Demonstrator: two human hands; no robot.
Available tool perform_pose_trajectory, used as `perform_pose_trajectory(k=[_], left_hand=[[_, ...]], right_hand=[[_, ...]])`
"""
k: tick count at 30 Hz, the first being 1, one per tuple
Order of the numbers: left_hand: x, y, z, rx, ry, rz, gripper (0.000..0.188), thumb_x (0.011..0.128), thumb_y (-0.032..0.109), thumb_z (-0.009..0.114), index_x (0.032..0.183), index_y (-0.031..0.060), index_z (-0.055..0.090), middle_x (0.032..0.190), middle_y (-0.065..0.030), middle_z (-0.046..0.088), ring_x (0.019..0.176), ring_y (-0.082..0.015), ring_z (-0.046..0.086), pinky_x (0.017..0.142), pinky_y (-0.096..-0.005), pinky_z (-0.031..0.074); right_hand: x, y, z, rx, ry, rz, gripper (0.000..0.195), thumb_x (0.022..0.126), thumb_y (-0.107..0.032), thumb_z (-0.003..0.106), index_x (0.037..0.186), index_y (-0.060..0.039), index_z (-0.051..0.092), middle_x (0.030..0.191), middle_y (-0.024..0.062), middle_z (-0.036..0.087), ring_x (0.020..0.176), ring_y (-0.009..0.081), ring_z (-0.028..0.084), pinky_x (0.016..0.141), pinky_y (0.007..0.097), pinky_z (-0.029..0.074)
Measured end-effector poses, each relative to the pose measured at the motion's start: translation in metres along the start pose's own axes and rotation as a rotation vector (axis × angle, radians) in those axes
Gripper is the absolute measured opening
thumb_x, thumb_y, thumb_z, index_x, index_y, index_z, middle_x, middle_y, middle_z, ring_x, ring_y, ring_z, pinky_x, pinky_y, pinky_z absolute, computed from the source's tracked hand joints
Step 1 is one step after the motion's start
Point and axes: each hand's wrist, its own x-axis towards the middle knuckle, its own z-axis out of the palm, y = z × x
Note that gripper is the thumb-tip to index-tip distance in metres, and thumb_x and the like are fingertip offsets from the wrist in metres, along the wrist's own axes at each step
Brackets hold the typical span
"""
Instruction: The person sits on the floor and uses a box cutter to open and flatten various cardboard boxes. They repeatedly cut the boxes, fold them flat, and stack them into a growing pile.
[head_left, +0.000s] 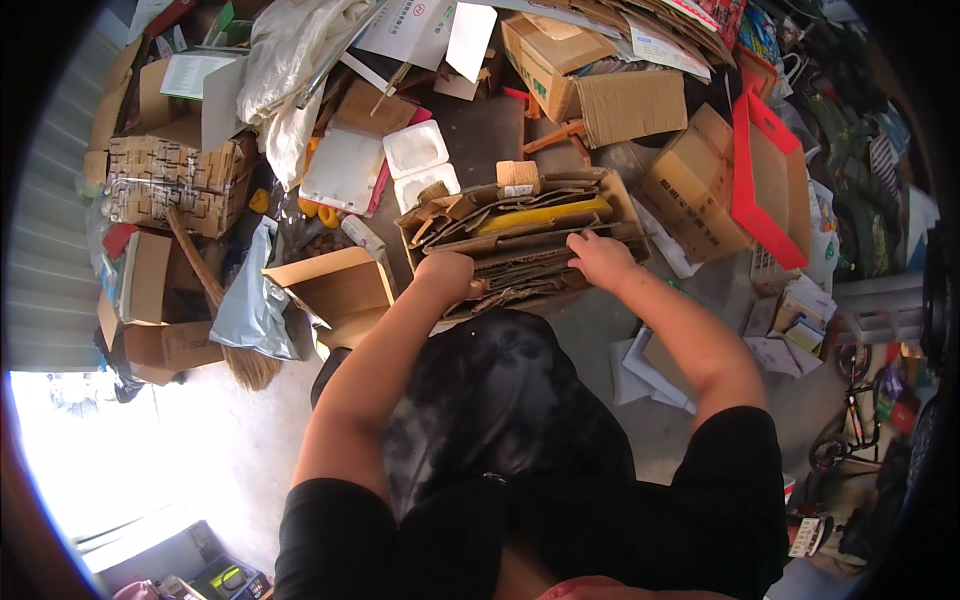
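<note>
In front of my knees stands an open cardboard box (628, 210), packed with flattened cardboard pieces (531, 270) on edge. A yellow sheet (547, 217) sticks up among them. My left hand (448, 274) is closed at the left end of the near pieces; its fingertips are partly hidden. On the right, the fingers of my right hand (600, 259) grip the upper edge of a cardboard sheet in the same box. A small brown carton (517, 177) rests at the box's far side.
An open carton (341, 281) and a grey plastic bag (259, 300) lie left, beside a straw broom (247, 364). White foam trays (416, 150) sit beyond. At right are a printed carton (694, 191), a red-rimmed box lid (776, 176) and white sheets (651, 364).
</note>
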Motion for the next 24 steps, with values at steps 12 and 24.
perform_pose_trajectory(k=[12, 24], left_hand=[[0.016, -0.019, 0.012, -0.046, 0.053, -0.026, 0.056, 0.070, 0.053, 0.074, 0.105, 0.0100, 0.068, 0.111, -0.0104, 0.067, 0.102, -0.0272, 0.064, 0.082, -0.0402, 0.053], [-0.002, 0.004, 0.021, -0.019, 0.409, -0.213, 0.088, 0.058, 0.061, 0.080, 0.121, 0.0075, 0.050, 0.134, -0.0084, 0.048, 0.127, -0.0242, 0.044, 0.098, -0.0381, 0.043]], right_hand=[[0.039, -0.003, 0.002, 0.039, -0.121, 0.044, 0.032, 0.092, -0.034, 0.055, 0.104, -0.0050, 0.048, 0.108, 0.0230, 0.057, 0.095, 0.0404, 0.061, 0.078, 0.0498, 0.050], [0.028, -0.032, 0.008, 0.014, -0.184, 0.403, 0.044, 0.097, -0.046, 0.042, 0.132, -0.0193, 0.038, 0.140, 0.0206, 0.038, 0.114, 0.0385, 0.054, 0.085, 0.0472, 0.052]])
